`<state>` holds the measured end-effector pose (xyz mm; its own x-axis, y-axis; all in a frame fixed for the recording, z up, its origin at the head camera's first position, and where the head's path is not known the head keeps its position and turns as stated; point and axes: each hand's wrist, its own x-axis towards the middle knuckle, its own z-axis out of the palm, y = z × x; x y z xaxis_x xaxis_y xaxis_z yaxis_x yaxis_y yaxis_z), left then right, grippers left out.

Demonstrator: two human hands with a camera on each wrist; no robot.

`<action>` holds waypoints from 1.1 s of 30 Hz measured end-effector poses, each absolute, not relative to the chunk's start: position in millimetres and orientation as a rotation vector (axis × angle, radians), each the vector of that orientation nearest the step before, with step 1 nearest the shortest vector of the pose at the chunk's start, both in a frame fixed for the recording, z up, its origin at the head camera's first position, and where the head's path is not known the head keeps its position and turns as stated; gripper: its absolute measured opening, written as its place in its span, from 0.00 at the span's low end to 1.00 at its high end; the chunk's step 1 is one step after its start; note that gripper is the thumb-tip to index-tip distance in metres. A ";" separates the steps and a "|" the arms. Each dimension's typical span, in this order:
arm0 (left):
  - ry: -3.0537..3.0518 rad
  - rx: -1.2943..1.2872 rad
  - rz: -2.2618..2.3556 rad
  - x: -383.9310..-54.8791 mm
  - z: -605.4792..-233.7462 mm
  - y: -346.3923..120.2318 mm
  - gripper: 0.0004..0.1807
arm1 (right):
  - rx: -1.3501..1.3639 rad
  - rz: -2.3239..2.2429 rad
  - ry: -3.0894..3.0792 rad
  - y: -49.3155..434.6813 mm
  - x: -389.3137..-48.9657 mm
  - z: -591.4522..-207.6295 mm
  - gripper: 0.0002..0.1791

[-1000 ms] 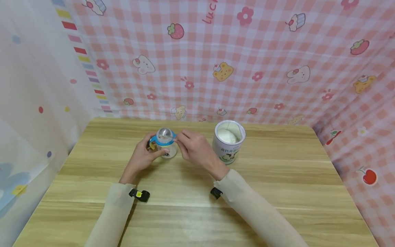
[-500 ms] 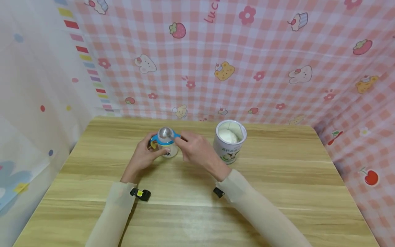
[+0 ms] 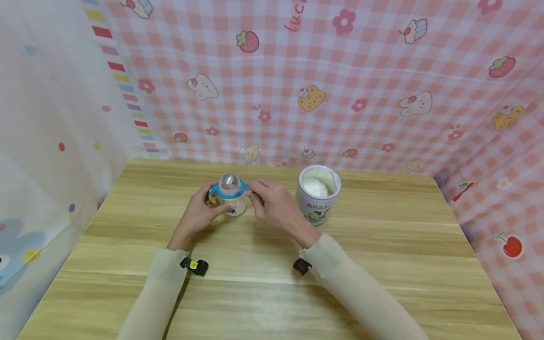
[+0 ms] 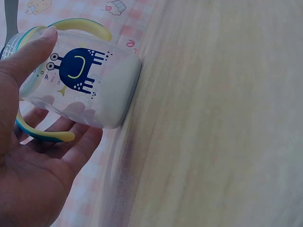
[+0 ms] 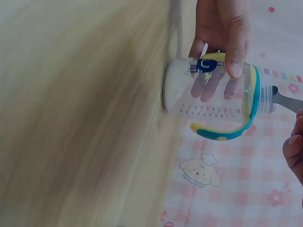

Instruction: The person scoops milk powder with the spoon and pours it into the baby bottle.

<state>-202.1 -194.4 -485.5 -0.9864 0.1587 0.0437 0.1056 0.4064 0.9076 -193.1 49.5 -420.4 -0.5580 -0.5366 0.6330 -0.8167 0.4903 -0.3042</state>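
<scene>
A clear baby bottle [image 3: 233,208] with blue-and-yellow side handles stands upright on the table. Its dark blue cartoon print [image 4: 77,68] and a layer of white powder in its bottom show in the left wrist view. My left hand [image 3: 199,210] grips the bottle's side, thumb across the front and fingers behind. My right hand [image 3: 276,205] pinches the handle of a metal spoon [image 5: 286,100], whose bowl end is at the bottle's open mouth. To the right of that hand stands an uncovered milk powder can [image 3: 308,198] with white powder [image 3: 315,187] inside.
The wooden table [image 3: 263,302] reaches back to a pink checked cloth [image 3: 276,94] hanging right behind its far edge. A pale dotted cloth [image 3: 51,118] hangs along the left side. Black wrist straps [image 3: 194,266] sit at the sleeve cuffs.
My right hand turned half a second ago, tipping the spoon at the bottle's mouth, and has since turned back. The left hand keeps its grip on the bottle, and the can stays put.
</scene>
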 end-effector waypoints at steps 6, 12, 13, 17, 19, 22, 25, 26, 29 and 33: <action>2.609 0.231 1.640 -202.4 -485.0 -194.8 0.41 | 0.957 1.148 -2.372 47.8 -192.7 -419.1 0.10; 2.606 0.246 1.660 -201.6 -485.8 -195.5 0.39 | 0.721 1.451 -2.441 47.4 -189.8 -417.8 0.11; 2.601 0.249 1.667 -201.3 -485.8 -195.5 0.39 | 0.681 1.499 -2.444 47.3 -189.4 -417.9 0.12; 2.588 0.254 1.687 -200.7 -486.5 -195.7 0.39 | 0.544 1.657 -2.435 46.3 -188.1 -418.5 0.13; 2.591 0.252 1.686 -200.3 -486.8 -196.1 0.39 | 0.494 1.707 -2.425 45.5 -188.4 -419.8 0.13; 2.596 0.254 1.681 -199.5 -486.7 -196.5 0.39 | 0.432 1.799 -2.394 44.3 -188.7 -421.5 0.13; 2.597 0.259 1.681 -199.5 -486.7 -196.2 0.39 | 0.381 1.915 -2.344 43.7 -189.0 -422.7 0.14; 2.598 0.260 1.683 -199.7 -486.8 -196.0 0.39 | 0.365 1.954 -2.325 43.7 -188.9 -422.6 0.14; 2.602 0.260 1.690 -200.9 -487.7 -195.2 0.39 | 0.326 2.029 -2.283 43.8 -188.7 -421.2 0.16; 2.599 0.252 1.699 -201.6 -488.1 -194.4 0.39 | 0.280 2.064 -2.245 43.7 -187.7 -417.0 0.14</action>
